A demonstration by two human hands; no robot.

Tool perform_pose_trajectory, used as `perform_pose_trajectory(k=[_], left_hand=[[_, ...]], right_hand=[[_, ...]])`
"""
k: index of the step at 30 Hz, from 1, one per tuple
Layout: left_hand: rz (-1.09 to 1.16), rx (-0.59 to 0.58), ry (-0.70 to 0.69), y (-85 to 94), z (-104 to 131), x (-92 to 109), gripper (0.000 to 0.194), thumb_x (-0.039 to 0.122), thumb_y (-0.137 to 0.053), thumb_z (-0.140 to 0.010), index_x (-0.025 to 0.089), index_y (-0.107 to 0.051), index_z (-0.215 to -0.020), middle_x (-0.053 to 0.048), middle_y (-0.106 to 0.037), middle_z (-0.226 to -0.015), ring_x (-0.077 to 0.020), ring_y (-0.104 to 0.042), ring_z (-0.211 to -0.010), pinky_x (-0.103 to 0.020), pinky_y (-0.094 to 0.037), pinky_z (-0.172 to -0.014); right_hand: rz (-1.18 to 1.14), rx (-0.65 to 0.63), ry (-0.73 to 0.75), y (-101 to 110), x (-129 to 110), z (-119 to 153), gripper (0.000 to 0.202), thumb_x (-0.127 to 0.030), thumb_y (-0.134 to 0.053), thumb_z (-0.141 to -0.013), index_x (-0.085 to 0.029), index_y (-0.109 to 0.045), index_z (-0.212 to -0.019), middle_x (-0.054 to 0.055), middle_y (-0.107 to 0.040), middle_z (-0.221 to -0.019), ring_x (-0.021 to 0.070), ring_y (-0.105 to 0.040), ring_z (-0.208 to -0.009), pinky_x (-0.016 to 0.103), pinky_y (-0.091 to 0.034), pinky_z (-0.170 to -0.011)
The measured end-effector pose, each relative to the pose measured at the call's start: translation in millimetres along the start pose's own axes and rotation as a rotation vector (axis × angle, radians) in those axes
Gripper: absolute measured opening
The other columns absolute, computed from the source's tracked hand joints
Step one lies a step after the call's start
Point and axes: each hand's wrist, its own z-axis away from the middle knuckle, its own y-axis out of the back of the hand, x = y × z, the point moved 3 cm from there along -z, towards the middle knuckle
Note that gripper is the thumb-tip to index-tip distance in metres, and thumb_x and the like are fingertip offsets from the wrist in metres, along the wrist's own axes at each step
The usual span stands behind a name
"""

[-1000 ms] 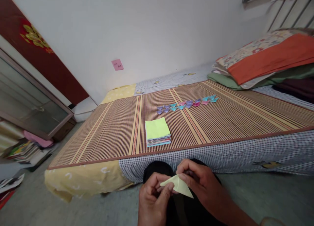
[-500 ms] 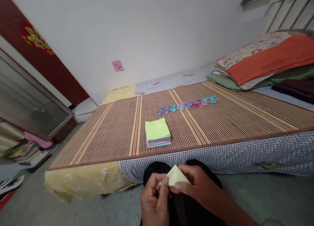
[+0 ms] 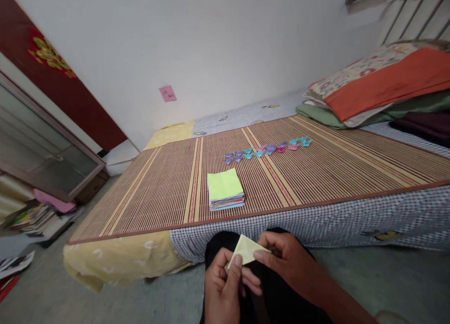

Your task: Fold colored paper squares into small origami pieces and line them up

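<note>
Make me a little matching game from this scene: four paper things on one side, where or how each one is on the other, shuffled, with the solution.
Things
1. Folded sheet
2. Stack of square paper
3. Small folded paper shapes
4. Note

Where or how
A. Lined up in two rows, several colours
B. Pink, on the white wall
C. Pale yellow, held by the left hand and right hand
D. Yellow-green on top, near the striped mat's front edge

Pairs: 1-C, 2-D, 3-A, 4-B
</note>
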Motion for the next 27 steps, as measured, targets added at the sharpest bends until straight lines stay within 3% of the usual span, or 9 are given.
perform_pose_trajectory(k=[7, 10, 12, 14, 16, 19, 23, 27], left_hand=[[-0.022, 0.123, -0.079, 3.2, -6.5, 9.7, 0.040, 0.053, -0.066, -0.092, 0.018, -0.057, -0.074, -0.002, -0.071, -0.057, -0.0134, -0.060, -0.051, -0.022, -0.040, -0.054], [-0.082, 0.151, -0.145, 8.3, -14.5, 20.8, 0.040, 0.051, -0.064, -0.093, 0.018, -0.058, -0.072, -0.001, -0.069, -0.057, -0.0128, -0.053, -0.054, -0.022, -0.039, -0.056], [-0.118, 0.131, -0.163, 9.9, -21.5, 27.3, 0.040, 0.051, -0.065, -0.094, 0.018, -0.059, -0.071, 0.000, -0.067, -0.058, -0.0121, -0.049, -0.054, -0.022, -0.037, -0.056], [-0.146, 0.090, -0.179, 8.9, -29.6, 33.4, 0.040, 0.050, -0.066, -0.093, 0.018, -0.059, -0.070, 0.000, -0.066, -0.058, -0.0115, -0.048, -0.053, -0.022, -0.037, -0.055], [-0.158, 0.057, -0.203, 5.6, -38.4, 39.9, 0.038, 0.049, -0.068, -0.092, 0.018, -0.061, -0.071, 0.001, -0.066, -0.059, -0.0114, -0.049, -0.054, -0.022, -0.039, -0.057], [-0.106, 0.029, -0.242, -2.2, -53.3, 49.8, 0.036, 0.048, -0.071, -0.090, 0.018, -0.062, -0.073, 0.000, -0.068, -0.061, -0.0131, -0.058, -0.059, -0.023, -0.045, -0.062], [-0.002, -0.047, -0.237, -13.5, -79.8, 58.6, 0.031, 0.044, -0.081, -0.080, 0.016, -0.068, -0.081, -0.002, -0.073, -0.068, -0.0147, -0.064, -0.061, -0.024, -0.051, -0.062], [0.031, -0.070, -0.211, -18.3, -117.6, 70.1, 0.031, 0.043, -0.084, -0.075, 0.015, -0.069, -0.081, -0.001, -0.071, -0.063, -0.0150, -0.064, -0.056, -0.026, -0.053, -0.061]], right_hand=[[-0.066, 0.087, -0.003, 26.5, 4.5, -4.8, 0.033, -0.045, -0.062, -0.091, -0.020, -0.055, -0.071, -0.005, -0.045, -0.062, 0.0127, -0.041, -0.059, 0.026, -0.035, -0.055], [-0.094, 0.174, 0.026, 34.8, 4.7, -13.7, 0.033, -0.047, -0.061, -0.093, -0.019, -0.061, -0.077, -0.003, -0.053, -0.067, 0.0136, -0.048, -0.063, 0.026, -0.040, -0.060], [-0.128, 0.143, 0.051, 30.9, 0.8, -22.1, 0.030, -0.047, -0.062, -0.093, -0.018, -0.068, -0.092, 0.001, -0.064, -0.079, 0.0160, -0.057, -0.072, 0.028, -0.045, -0.068], [-0.187, 0.031, 0.071, 20.1, -6.2, -32.1, 0.032, -0.047, -0.067, -0.090, -0.017, -0.070, -0.103, 0.003, -0.068, -0.085, 0.0179, -0.061, -0.078, 0.029, -0.047, -0.071], [-0.201, -0.026, 0.113, 10.4, -15.2, -43.0, 0.032, -0.048, -0.068, -0.089, -0.016, -0.070, -0.092, 0.001, -0.066, -0.079, 0.0158, -0.059, -0.071, 0.027, -0.046, -0.067], [-0.234, 0.048, 0.143, 7.3, -24.5, -61.1, 0.043, -0.055, -0.067, -0.089, -0.018, -0.058, -0.069, -0.004, -0.054, -0.061, 0.0108, -0.048, -0.055, 0.024, -0.040, -0.055], [-0.257, 0.098, 0.142, 16.3, -28.7, -86.3, 0.047, -0.061, -0.067, -0.087, -0.018, -0.057, -0.069, -0.005, -0.053, -0.057, 0.0101, -0.047, -0.051, 0.023, -0.039, -0.051], [-0.274, 0.086, 0.178, 27.4, -41.5, -115.0, 0.041, -0.056, -0.065, -0.090, -0.019, -0.059, -0.073, -0.004, -0.055, -0.059, 0.0110, -0.052, -0.052, 0.024, -0.044, -0.053]])
